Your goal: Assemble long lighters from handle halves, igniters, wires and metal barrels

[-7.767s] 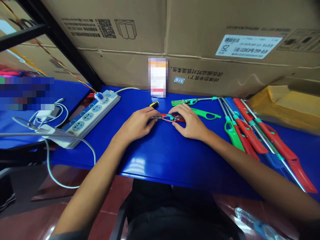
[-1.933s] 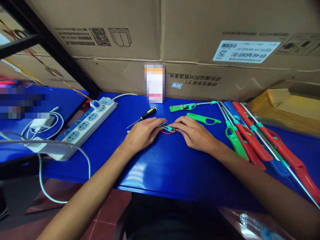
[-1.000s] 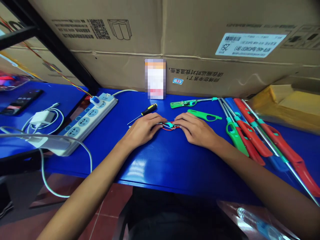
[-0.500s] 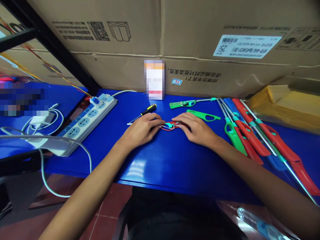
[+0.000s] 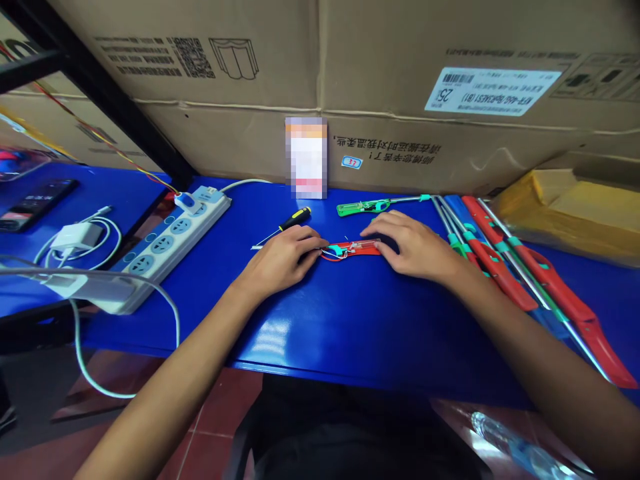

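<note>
An opened red gas lighter point(image 5: 357, 248) lies on the blue table, its turquoise trigger, wires and clear tank exposed. The fingertips of my left hand point(image 5: 287, 259) are closed on its left end. My right hand point(image 5: 415, 243) hovers at the right end with thumb and fingers apart; whether the thumb touches the shell I cannot tell. Beyond it lies an opened green lighter point(image 5: 363, 208) with a metal tube. A screwdriver point(image 5: 295, 219) with a black and yellow handle rests behind my left hand. The green shell half is mostly hidden by my right hand.
Several red, green and blue lighters point(image 5: 565, 280) lie at the right. A white power strip point(image 5: 170, 250) with cables stands left, near a phone point(image 5: 37, 203) and a charger point(image 5: 75, 237). A large cardboard box point(image 5: 240, 143) backs the table point(image 5: 320, 333).
My right hand has moved right along the red lighter and its fingers have spread, uncovering the clear tank. It now covers most of the green shell half. My left hand stays put.
</note>
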The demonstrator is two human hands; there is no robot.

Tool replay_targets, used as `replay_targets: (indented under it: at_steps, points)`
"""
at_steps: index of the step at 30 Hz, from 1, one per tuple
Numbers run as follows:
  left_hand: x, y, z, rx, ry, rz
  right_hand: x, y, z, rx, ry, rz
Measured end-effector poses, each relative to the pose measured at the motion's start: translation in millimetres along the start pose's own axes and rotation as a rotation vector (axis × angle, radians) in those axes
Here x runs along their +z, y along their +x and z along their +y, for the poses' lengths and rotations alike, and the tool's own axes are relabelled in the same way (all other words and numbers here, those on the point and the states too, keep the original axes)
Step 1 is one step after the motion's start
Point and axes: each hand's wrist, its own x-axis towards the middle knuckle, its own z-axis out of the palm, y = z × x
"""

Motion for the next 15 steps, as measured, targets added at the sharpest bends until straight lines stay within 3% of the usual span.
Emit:
replay_targets:
  at_steps: [15]
  points:
    - [3.4,-0.5,-4.9,0.012,0.002,0.036,7.5,-0.5,10.8,-0.049,0.025,0.009]
